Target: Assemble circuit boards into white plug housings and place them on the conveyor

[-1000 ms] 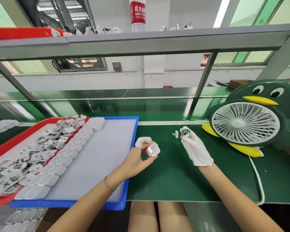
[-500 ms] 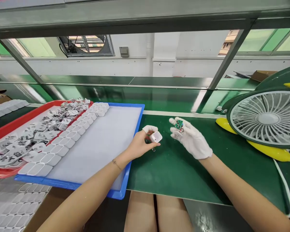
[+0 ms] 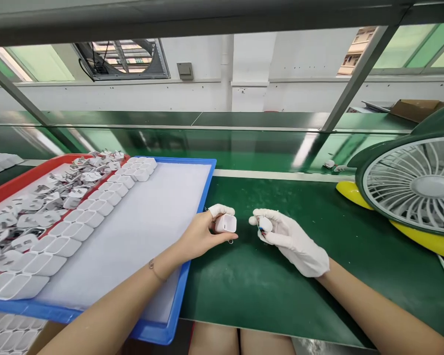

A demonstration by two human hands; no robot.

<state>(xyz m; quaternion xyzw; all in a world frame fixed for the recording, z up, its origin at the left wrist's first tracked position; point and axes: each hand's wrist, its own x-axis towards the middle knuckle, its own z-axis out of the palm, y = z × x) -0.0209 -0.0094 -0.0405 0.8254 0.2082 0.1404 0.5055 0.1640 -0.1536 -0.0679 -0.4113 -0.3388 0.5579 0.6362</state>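
At center frame, our left hand [image 3: 207, 231] clamps one white housing [image 3: 226, 224]; just right, our one gloved right hand [image 3: 286, 239] pinches one small white part [image 3: 265, 224]. One blue tray [image 3: 140, 222] lies left.

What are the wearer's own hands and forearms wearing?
The right hand wears a white glove ending at the wrist. The left hand has no full glove, just white finger covering, with a thin bracelet at the wrist. Neither forearm shows a sleeve.
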